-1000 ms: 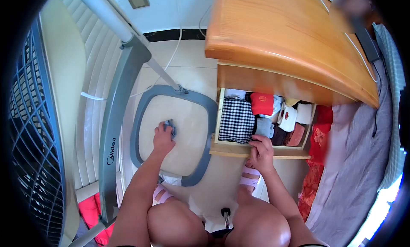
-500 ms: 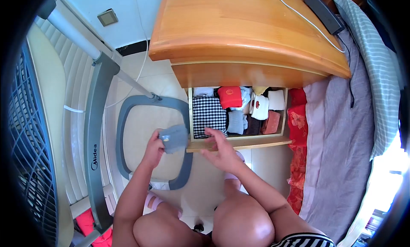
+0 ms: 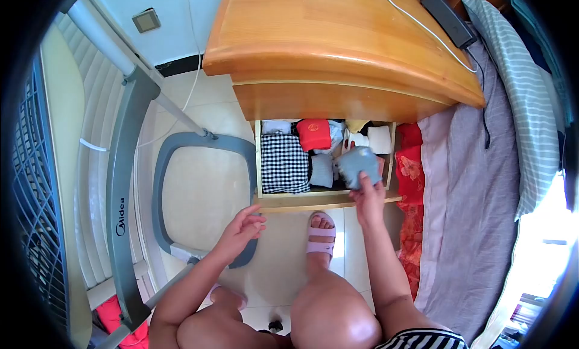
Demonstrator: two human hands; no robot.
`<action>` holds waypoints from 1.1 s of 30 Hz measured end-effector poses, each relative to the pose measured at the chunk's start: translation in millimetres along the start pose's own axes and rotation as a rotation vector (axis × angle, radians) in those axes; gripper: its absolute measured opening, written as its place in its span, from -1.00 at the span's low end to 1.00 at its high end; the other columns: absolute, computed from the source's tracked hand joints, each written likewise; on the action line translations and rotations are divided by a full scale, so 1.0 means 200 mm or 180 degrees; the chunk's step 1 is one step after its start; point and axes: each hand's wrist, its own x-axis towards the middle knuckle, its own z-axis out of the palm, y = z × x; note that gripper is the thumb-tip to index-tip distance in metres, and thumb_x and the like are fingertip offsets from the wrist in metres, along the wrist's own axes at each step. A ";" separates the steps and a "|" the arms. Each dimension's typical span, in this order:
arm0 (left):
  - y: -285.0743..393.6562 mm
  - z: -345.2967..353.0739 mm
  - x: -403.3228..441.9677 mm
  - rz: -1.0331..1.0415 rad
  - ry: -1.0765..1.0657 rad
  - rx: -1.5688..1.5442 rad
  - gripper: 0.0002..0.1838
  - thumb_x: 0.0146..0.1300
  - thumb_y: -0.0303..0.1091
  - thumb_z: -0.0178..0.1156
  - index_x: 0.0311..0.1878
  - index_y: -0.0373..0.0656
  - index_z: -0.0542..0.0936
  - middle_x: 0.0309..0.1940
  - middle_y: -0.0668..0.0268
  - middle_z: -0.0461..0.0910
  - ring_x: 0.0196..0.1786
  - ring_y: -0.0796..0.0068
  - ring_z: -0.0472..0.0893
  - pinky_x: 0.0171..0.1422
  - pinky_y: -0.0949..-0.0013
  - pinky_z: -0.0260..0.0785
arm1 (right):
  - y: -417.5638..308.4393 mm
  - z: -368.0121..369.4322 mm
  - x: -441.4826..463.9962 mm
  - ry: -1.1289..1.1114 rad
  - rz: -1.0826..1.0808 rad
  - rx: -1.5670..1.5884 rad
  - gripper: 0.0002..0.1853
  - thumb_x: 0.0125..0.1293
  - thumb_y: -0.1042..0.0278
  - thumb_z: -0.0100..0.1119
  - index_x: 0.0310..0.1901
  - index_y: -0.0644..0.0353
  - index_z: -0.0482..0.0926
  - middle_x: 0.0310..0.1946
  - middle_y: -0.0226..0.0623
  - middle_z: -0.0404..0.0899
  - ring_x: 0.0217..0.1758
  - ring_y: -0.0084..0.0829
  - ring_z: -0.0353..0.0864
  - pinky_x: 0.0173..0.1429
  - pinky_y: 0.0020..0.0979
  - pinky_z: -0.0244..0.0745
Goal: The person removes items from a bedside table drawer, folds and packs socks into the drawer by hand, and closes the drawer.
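A folded grey-blue cloth (image 3: 356, 163) is pinched in my right hand (image 3: 368, 199), over the right part of an open wooden drawer (image 3: 301, 202). Inside the drawer lie a black-and-white checked cloth (image 3: 284, 164), a red folded item (image 3: 314, 134), a grey rolled item (image 3: 322, 170) and several white and light pieces. The held cloth covers some of what lies beneath it. My left hand (image 3: 242, 229) is in front of the drawer's left corner, fingers apart and holding nothing.
Above the drawer is a wooden cabinet top (image 3: 338, 35) with a white cable and black adapter (image 3: 447, 18). A grey fan-like stand (image 3: 128, 198) with a looped base (image 3: 160, 195) stands left. At right is a bed with a grey cover (image 3: 461, 192).
The grey-blue cloth has passed from my left hand to my right, which has moved right over the drawer. My left hand has come down, fingers apart. The view has shifted rightward.
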 end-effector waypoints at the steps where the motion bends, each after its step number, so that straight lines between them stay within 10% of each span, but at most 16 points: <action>1: 0.00 0.00 0.00 0.0021 -0.0010 -0.0006 -0.50 0.37 -0.35 -0.01 0.34 -0.10 0.18 0.07 0.18 0.44 0.07 0.41 0.50 0.16 0.36 0.34 | -0.02 -0.03 0.07 0.0081 -0.0090 0.0254 -0.58 0.26 0.24 0.19 0.06 0.22 0.32 -0.21 -0.33 0.51 -0.36 -0.53 0.54 -0.43 -0.54 0.42; 14: -0.02 -0.03 0.01 0.0123 0.0193 -0.0028 -0.62 0.35 -0.41 0.00 0.22 -0.19 0.33 -0.02 0.24 0.52 -0.02 0.49 0.53 0.09 0.42 0.36 | -0.12 0.03 0.69 0.0473 -0.0203 0.1114 -0.66 0.27 0.47 0.15 -0.06 0.48 0.27 -0.17 -0.05 0.51 -0.22 -0.19 0.65 -0.20 -0.40 0.67; 26: -0.03 0.00 0.02 0.0001 0.0145 -0.0003 -0.68 0.37 -0.39 -0.01 0.16 -0.21 0.39 -0.06 0.26 0.55 -0.04 0.51 0.53 0.08 0.44 0.36 | -0.26 -0.09 0.70 -0.0043 0.1046 -0.1284 -0.74 0.33 0.30 0.09 -0.22 0.40 0.50 -0.37 -0.09 0.61 -0.56 -0.26 0.59 -0.44 -0.36 0.54; 28: -0.02 -0.01 0.03 -0.0001 0.0172 0.0004 -0.68 0.37 -0.38 -0.01 0.15 -0.21 0.40 -0.07 0.27 0.55 -0.04 0.51 0.53 0.08 0.44 0.36 | -0.24 -0.17 0.65 0.0069 -0.0642 -0.3866 -0.78 0.28 0.31 0.10 -0.25 0.34 0.54 -0.34 -0.08 0.59 -0.46 -0.14 0.57 -0.35 -0.22 0.48; 29: -0.02 -0.01 0.02 0.0030 0.0172 0.0040 -0.69 0.37 -0.38 -0.01 0.15 -0.21 0.41 -0.07 0.27 0.55 -0.05 0.52 0.53 0.07 0.44 0.36 | -0.21 -0.19 0.62 0.0061 -0.0645 -0.3873 -0.78 0.28 0.31 0.10 -0.25 0.34 0.54 -0.34 -0.08 0.59 -0.46 -0.14 0.57 -0.35 -0.22 0.48; 31: -0.02 -0.01 0.02 0.0035 0.0167 0.0085 -0.69 0.37 -0.38 0.00 0.14 -0.22 0.41 -0.08 0.27 0.56 -0.05 0.52 0.53 0.07 0.44 0.36 | -0.19 -0.16 0.50 0.0158 -0.2886 -0.3480 -0.75 0.27 0.30 0.05 -0.15 0.31 0.53 -0.12 0.01 0.53 -0.16 -0.03 0.54 -0.07 -0.15 0.44; 33: -0.03 -0.01 0.03 -0.0006 0.0197 0.0100 -0.70 0.37 -0.38 0.00 0.13 -0.22 0.43 -0.08 0.28 0.56 -0.06 0.52 0.53 0.07 0.45 0.36 | -0.18 -0.11 0.45 0.0155 -0.3123 -0.3869 -0.64 0.28 0.24 0.03 0.02 0.29 0.48 0.14 0.07 0.36 0.16 -0.03 0.38 0.18 -0.14 0.30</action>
